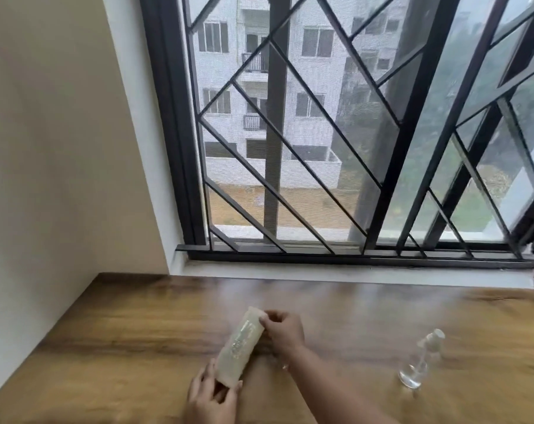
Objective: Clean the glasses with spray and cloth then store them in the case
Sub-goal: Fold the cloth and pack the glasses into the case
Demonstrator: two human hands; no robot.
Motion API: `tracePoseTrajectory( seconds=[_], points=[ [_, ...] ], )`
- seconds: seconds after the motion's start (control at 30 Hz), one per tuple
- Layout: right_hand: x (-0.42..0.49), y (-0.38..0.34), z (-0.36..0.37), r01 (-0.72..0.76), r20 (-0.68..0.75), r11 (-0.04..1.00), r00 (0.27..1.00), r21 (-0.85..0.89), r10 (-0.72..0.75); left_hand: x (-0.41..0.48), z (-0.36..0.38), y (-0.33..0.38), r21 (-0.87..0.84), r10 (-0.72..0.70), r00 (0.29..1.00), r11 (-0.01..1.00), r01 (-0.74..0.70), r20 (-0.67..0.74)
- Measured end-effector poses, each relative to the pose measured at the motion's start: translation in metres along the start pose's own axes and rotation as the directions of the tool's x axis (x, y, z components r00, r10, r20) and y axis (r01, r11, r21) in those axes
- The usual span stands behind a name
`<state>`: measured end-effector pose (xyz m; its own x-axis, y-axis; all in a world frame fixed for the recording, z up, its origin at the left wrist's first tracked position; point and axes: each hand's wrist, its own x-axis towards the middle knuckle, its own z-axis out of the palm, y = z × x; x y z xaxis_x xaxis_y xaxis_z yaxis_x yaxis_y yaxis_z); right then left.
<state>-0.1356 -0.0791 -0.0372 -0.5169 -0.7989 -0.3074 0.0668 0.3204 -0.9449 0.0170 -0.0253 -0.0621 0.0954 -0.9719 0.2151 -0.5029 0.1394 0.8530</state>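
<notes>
On the brown wooden table (137, 332), left hand (212, 396) and right hand (282, 333) pinch opposite ends of the pale translucent oblong glasses case (239, 347), likely to open it; clear spray bottle (420, 359) waits nearby

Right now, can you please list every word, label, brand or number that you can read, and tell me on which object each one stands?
No text can be read in this picture.
Translucent case, held at its ends by the left hand and the right hand: a pale print runs along it, too blurred to read.
Clear spray bottle on the wooden table: no label visible.
</notes>
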Motion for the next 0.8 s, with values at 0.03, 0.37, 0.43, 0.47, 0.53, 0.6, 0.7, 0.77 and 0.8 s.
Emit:
tracePoseTrajectory(
  seconds=[0.03, 0.37, 0.43, 0.47, 0.53, 0.6, 0.7, 0.77, 0.8],
  points=[
    [0.001, -0.002, 0.014, -0.001, 0.04, 1.0, 0.999, -0.027, 0.002, 0.002, -0.004, -0.003, 0.03, -0.006, 1.0, 1.0, 0.007, -0.029],
    [-0.008, -0.01, 0.055, 0.045, 0.249, 0.973, 0.968, -0.226, 0.013, 0.009, -0.012, -0.018, 0.099, -0.049, 0.991, 0.993, 0.061, -0.121],
    [-0.009, -0.01, 0.055, 0.063, 0.281, 0.964, 0.96, -0.258, 0.012, 0.008, -0.01, -0.019, 0.09, -0.062, 0.99, 0.993, 0.074, -0.125],
    [-0.009, -0.011, 0.054, 0.065, 0.294, 0.96, 0.956, -0.272, 0.019, 0.008, -0.009, -0.019, 0.09, -0.063, 0.989, 0.993, 0.075, -0.131],
    [-0.01, -0.012, 0.053, 0.072, 0.319, 0.951, 0.947, -0.301, 0.029, 0.007, -0.009, -0.019, 0.093, -0.063, 0.988, 0.993, 0.076, -0.138],
    [-0.012, -0.014, 0.052, 0.084, 0.334, 0.941, 0.942, -0.327, 0.032, 0.007, -0.009, -0.017, 0.107, -0.054, 0.99, 0.992, 0.069, -0.132],
    [-0.015, -0.016, 0.047, 0.101, 0.372, 0.939, 0.928, -0.328, 0.03, 0.006, -0.012, -0.013, 0.103, -0.058, 0.99, 0.992, 0.072, -0.128],
    [-0.02, -0.018, 0.041, 0.103, 0.375, 0.939, 0.927, -0.328, 0.029, 0.006, -0.012, -0.012, 0.099, -0.061, 0.991, 0.992, 0.073, -0.117],
    [-0.026, -0.021, 0.036, 0.105, 0.369, 0.941, 0.929, -0.322, 0.023, 0.006, -0.012, -0.011, 0.098, -0.068, 0.992, 0.992, 0.079, -0.106]
  ],
)
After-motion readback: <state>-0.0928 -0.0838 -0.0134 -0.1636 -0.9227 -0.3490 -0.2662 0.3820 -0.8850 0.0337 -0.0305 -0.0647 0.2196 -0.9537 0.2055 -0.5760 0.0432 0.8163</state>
